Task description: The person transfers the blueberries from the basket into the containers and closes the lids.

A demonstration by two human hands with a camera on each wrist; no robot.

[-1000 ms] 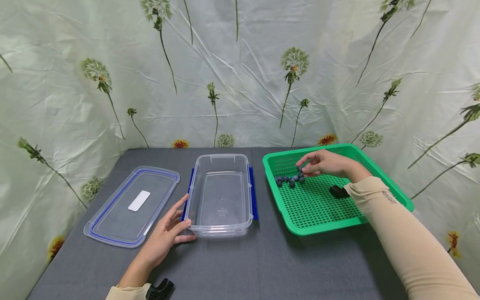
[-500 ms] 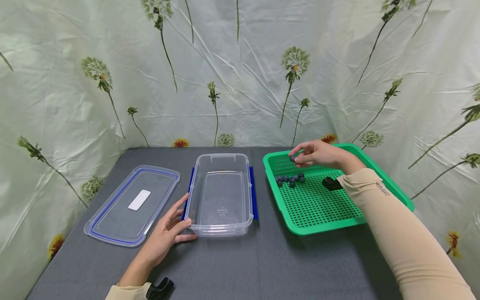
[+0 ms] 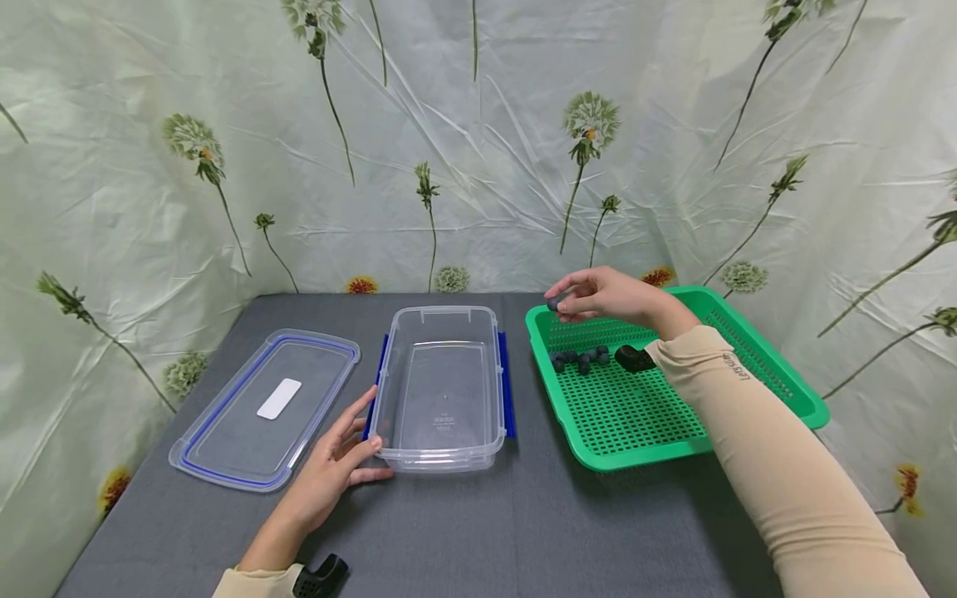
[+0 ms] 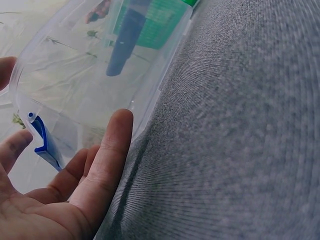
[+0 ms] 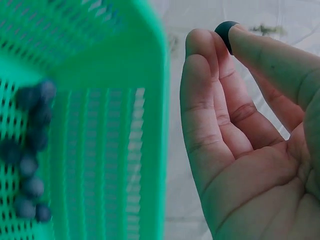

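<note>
My right hand (image 3: 613,296) pinches one blueberry (image 3: 552,305) between thumb and fingertips, raised over the far left corner of the green mesh basket (image 3: 628,458). In the right wrist view the blueberry (image 5: 226,35) shows dark at the fingertips, just outside the basket wall (image 5: 162,130). Several blueberries (image 3: 583,368) lie clustered at the basket's left end. My left hand (image 3: 321,482) rests at the near left corner of a clear plastic box (image 3: 441,454) with blue side latches, thumb at the rim and the other fingers spread against its walls.
A clear lid (image 3: 232,448) with a blue seal and a white label lies left of the box. Grey cloth (image 3: 478,531) covers the table. Behind it hangs a pale curtain (image 3: 493,166) printed with dandelions.
My right hand has risen out of the basket and moved left, carrying the blueberry from the cluster toward the basket's far left corner. The left hand and the box stay put.
</note>
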